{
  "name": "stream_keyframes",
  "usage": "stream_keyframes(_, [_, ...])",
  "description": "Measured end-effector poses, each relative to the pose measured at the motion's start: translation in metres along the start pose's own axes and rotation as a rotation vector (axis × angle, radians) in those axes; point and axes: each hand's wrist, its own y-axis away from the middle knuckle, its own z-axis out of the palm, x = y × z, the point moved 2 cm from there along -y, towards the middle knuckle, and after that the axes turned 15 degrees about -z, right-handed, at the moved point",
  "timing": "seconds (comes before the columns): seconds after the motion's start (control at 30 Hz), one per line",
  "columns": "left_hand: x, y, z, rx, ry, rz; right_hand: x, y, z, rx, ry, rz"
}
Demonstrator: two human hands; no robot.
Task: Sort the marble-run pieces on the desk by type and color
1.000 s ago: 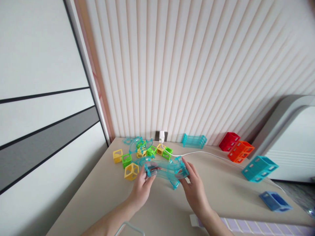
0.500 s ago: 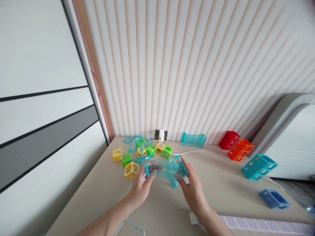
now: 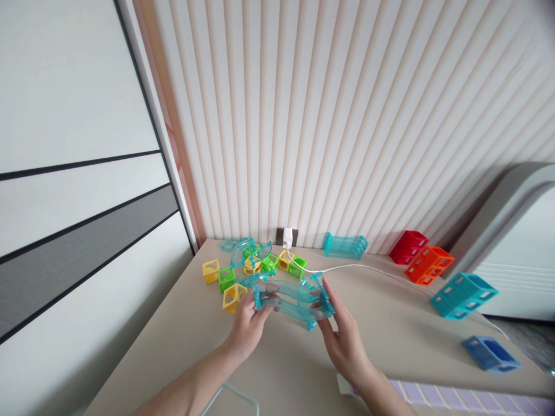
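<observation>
Gripping a translucent teal track piece point(image 3: 288, 290) between the left hand point(image 3: 249, 329) and the right hand point(image 3: 344, 341), raised over the middle of the desk point(image 3: 286, 370). Unchanged from half a second ago in grip and nearly so in place, with only a slight rightward slip of the surroundings across the view. Pinched at the left end by the left thumb and fingers; clasped at the right end, with the right index finger up along the outer side and the thumb lower. Reaching in with both forearms from the near edge, palms turned toward each other. Just behind, among other teal track parts, a yellow cube point(image 3: 234, 296) and a green cube point(image 3: 226, 279). Farther right, an orange block point(image 3: 429, 266) and a blue block point(image 3: 491, 353).
</observation>
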Motion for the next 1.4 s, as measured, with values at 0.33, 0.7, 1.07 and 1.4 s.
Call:
stream_keyframes(0.33, [0.008, 0.003, 0.006, -0.062, 0.119, -0.012, 0.005, 0.002, 0.002, 0.049, -0.099, 0.089])
stream_keyframes(0.7, [-0.005, 0.002, 0.004, -0.1, 0.161, -0.108, 0.005, -0.001, 0.0, 0.068, -0.107, 0.099])
stream_keyframes(1.07, [-0.008, 0.002, 0.003, -0.076, 0.139, -0.147, 0.006, -0.002, -0.002, 0.04, -0.146, 0.14])
stream_keyframes(1.4, [-0.004, 0.002, 0.007, -0.068, 0.175, -0.131, -0.001, -0.008, -0.005, 0.036, -0.177, 0.155])
